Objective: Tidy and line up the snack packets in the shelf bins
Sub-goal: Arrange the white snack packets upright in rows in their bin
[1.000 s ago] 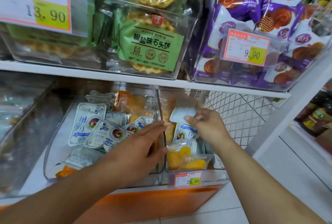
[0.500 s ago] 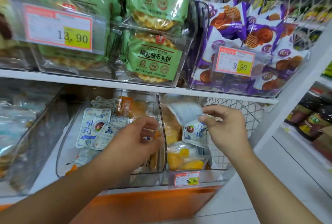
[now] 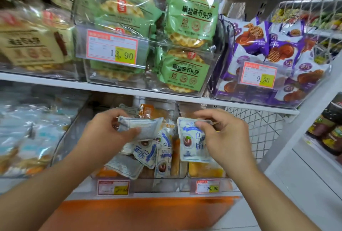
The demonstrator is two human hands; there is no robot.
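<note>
Above the clear lower-shelf bin [image 3: 167,174] of loose white-and-blue packets, the left hand [image 3: 103,138] grips a packet [image 3: 142,128] turned back-side up, while the right hand [image 3: 224,139] pinches another packet [image 3: 192,141], face out, just right of it.

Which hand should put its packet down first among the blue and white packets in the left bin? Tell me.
Probably the left hand. The packet it grips already hangs over the left bin, right above the loose packets. The right hand holds its packet over the bin beside it.
</note>
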